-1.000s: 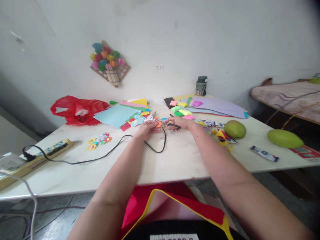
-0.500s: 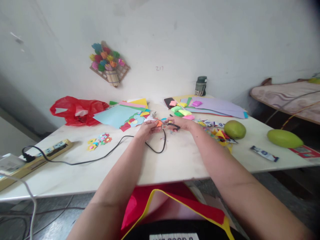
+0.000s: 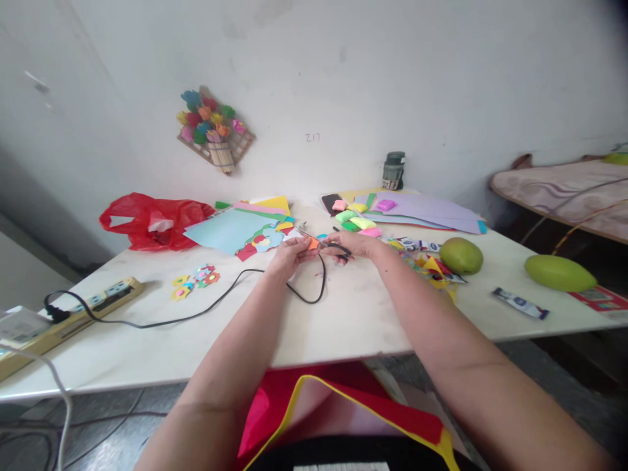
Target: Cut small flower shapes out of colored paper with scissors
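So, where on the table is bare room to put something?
Between left forearm and right forearm, from the black cable to the near table edge; also between cable, left forearm and edge. Crowded: beyond the left hand (paper sheets) and right hand (coloured packets).

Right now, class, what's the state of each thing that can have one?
Left hand, pinching orange paper
Right hand, holding scissors
Scissors, open or shut unclear
Plug, in power strip
Bottle, upright, lidded
Phone, flat, screen dark
Bag, crumpled
Cord, looped
Green fruits, whole
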